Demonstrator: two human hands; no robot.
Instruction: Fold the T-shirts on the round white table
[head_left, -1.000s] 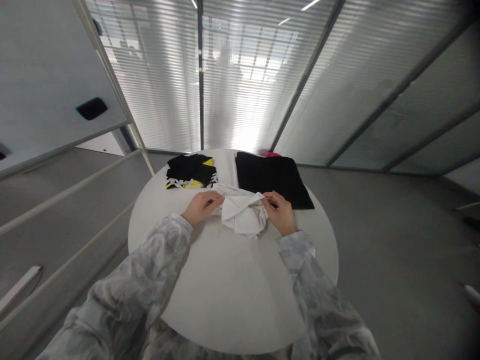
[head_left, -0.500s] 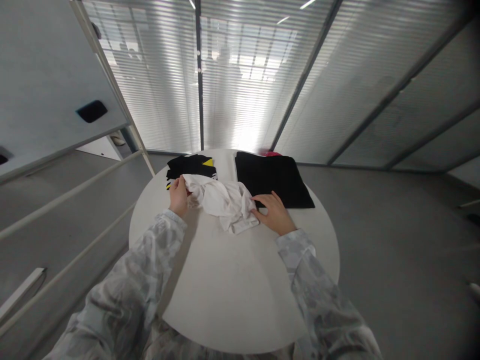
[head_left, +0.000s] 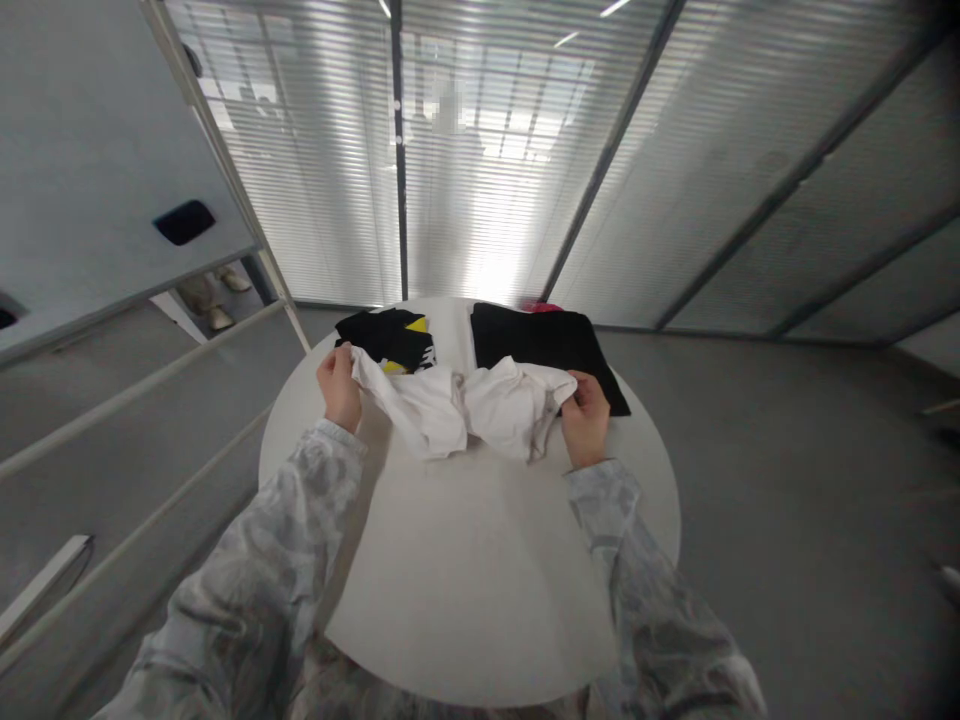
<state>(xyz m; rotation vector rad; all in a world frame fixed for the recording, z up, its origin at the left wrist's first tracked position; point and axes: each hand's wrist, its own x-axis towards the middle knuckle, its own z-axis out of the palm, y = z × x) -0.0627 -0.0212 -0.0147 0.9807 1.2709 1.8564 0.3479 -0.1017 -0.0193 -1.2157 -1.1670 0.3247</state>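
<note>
A crumpled white garment (head_left: pixel 465 408) hangs stretched between my two hands just above the round white table (head_left: pixel 465 560). My left hand (head_left: pixel 339 385) is closed on its left end, and my right hand (head_left: pixel 586 420) is closed on its right end. Behind the garment, a folded black piece of clothing (head_left: pixel 547 350) lies at the table's far right. A folded black, yellow and white garment (head_left: pixel 390 340) lies at the far left.
A pink item (head_left: pixel 541 306) peeks out behind the black clothing. Glass walls with blinds stand beyond the table. A white railing (head_left: pixel 150 375) runs along the left, and a person's shoes (head_left: pixel 214 300) show behind it. Grey floor surrounds the table.
My hands have pulled apart, spreading the white garment sideways and lifting it off the table. My right hand went from resting open on the cloth to gripping its right end.
</note>
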